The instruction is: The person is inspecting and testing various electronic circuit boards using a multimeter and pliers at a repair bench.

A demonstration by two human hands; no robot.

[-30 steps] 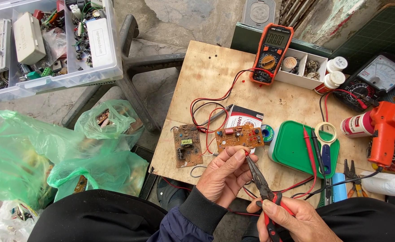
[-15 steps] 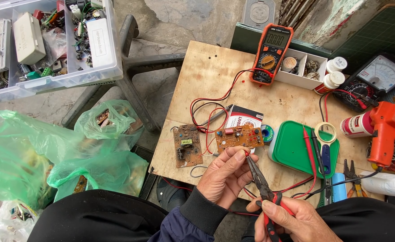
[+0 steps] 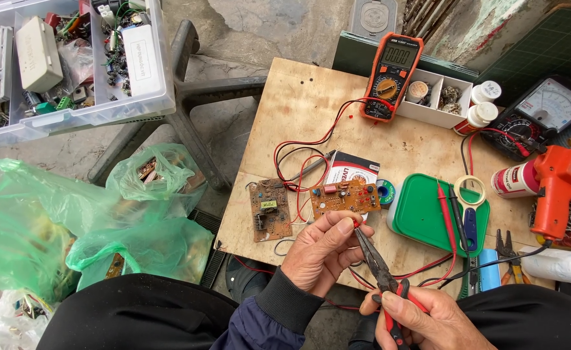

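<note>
Both hands are bare — no gloves, rings or watch show. The left hand (image 3: 321,253) comes out of a dark navy sleeve (image 3: 259,324) that ends in a ribbed black cuff. The right hand (image 3: 421,317) shows no sleeve. Black trousers (image 3: 136,314) cover both legs — plain, unmarked cloth.

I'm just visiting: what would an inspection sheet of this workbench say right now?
Surface: plywood board, crowded on its right.
Job's things: needle-nose pliers, tips at the left hand's fingertips; two circuit boards.
Clutter: orange multimeter, green lid, orange glue gun, analog meter.
Hands: left hand pinching; right hand gripping plier handles.
Cables: red and black leads looping.
Surroundings: green plastic bags, parts organizer.
</note>
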